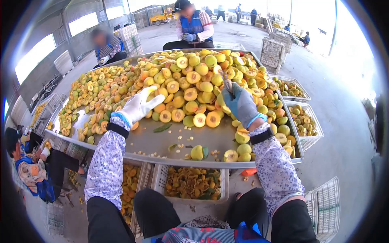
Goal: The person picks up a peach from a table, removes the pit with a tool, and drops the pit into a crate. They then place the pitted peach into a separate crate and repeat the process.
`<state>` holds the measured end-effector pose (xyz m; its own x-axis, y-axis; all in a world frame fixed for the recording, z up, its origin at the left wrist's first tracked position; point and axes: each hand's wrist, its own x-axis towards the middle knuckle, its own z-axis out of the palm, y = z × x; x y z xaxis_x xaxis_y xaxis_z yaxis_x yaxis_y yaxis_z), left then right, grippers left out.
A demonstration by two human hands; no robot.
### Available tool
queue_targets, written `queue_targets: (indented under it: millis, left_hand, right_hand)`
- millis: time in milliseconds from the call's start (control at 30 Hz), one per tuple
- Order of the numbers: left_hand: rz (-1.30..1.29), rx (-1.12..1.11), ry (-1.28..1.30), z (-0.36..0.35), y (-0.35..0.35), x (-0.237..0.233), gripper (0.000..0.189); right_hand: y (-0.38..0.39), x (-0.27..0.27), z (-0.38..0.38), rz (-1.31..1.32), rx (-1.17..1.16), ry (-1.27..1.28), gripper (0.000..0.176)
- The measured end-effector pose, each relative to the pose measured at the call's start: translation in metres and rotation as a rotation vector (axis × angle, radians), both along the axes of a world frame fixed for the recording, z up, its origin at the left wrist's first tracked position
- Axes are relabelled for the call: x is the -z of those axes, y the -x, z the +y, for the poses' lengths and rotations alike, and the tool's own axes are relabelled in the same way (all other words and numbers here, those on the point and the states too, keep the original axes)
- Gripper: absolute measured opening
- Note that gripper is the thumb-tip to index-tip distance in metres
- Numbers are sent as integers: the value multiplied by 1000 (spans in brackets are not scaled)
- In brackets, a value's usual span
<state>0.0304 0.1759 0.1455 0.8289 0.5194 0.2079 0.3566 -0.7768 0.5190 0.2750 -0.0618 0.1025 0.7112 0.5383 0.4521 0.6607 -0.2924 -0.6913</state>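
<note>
Around you lay grey concrete floor [344, 121]; bright windows [83, 22] lined the wall [87, 40] on your left, and daylight flooded in from the far end.

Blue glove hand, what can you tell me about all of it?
The right hand wears a grey-blue glove, seemingly rubbery, with a light blue cuff and a black band at the wrist, above a flowery sleeve. It is raised over the heaped halved fruit on the metal tray, its fingers closed around a thin tool pointing upward.
</note>
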Motion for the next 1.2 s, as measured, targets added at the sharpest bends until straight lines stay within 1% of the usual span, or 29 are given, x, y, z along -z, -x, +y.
queue_targets:
  millis: [67, 133, 167, 200, 233, 267, 333, 367, 400, 433, 533, 567, 667, 700, 800, 833, 867, 933, 967, 1000, 1067, 1133, 1167, 1200]
  left_hand:
    - [129, -62, 73, 15, -54, -11, 74]
    - [86, 18, 47, 53, -109, 3, 77]
    - [79, 46, 42, 72, -131, 15, 78]
    - [110, 60, 65, 86, -152, 22, 87]
    - [152, 7, 27, 92, -168, 26, 92]
    - [195, -45, -15, 93, -184, 29, 97]
    - [213, -57, -68, 102, -201, 37, 102]
    - [219, -62, -102, 110, -210, 43, 104]
    - [223, -69, -135, 118, -218, 49, 106]
    - [294, -59, -153, 114, -223, 42, 109]
    - [464, -63, -119, 111, -246, 31, 111]
    - [426, -83, -112, 110, -247, 34, 113]
    - [419, -56, -143, 116, -247, 39, 111]
    - [390, -45, -191, 115, -242, 45, 112]
    - [355, -22, -165, 108, -220, 55, 110]
    - [405, -21, -181, 102, -211, 55, 109]
    - [410, 1, -188, 98, -204, 60, 102]
    - [483, 121, -115, 98, -195, 63, 94]
    - [464, 115, -118, 89, -185, 64, 88]
    - [421, 55, -103, 84, -174, 70, 87]
    - [431, -7, -96, 71, -155, 82, 87]
    - [387, -12, -117, 62, -134, 88, 76]
    - [424, -13, -117, 59, -128, 84, 74]
    - [466, -13, -108, 54, -122, 83, 71]
  right_hand:
    - [-38, 2, 39, -244, 65, 60, 21]
    - [-85, 7, 85, -74, 104, 106, 21]
    - [-109, 12, 103, -88, 90, 163, 23]
    - [-133, 20, 122, -89, 68, 169, 23]
    - [-158, 28, 141, -88, 44, 171, 23]
    - [-172, 36, 156, -59, 25, 109, 26]
    - [-200, 48, 186, -4, -16, -16, 36]
    - [-171, 15, 172, -83, -7, 140, 44]
    - [-156, -3, 166, -164, -1, 295, 54]
    - [-163, -2, 174, -122, -73, 319, 61]
    - [-183, 5, 207, -136, -56, 336, 59]
    - [-181, 3, 210, -106, -74, 339, 58]
    - [-166, 6, 206, -216, 19, 313, 51]
    - [-160, 6, 203, -234, 15, 306, 51]
    - [-139, -1, 192, -84, -86, 435, 53]
    - [-134, 9, 193, -117, -90, 421, 54]
    - [-119, 8, 185, -101, -91, 449, 56]
    - [-106, 29, 185, -55, -136, 378, 56]
    - [-94, 27, 183, -52, -153, 415, 56]
    - [-81, 23, 181, -46, -168, 453, 56]
    - [-59, 26, 173, -17, -199, 484, 55]
    - [-41, 34, 167, 15, -225, 473, 53]
    - [-34, 41, 170, -48, -213, 409, 51]
    - [-33, 45, 170, -102, -201, 415, 50]
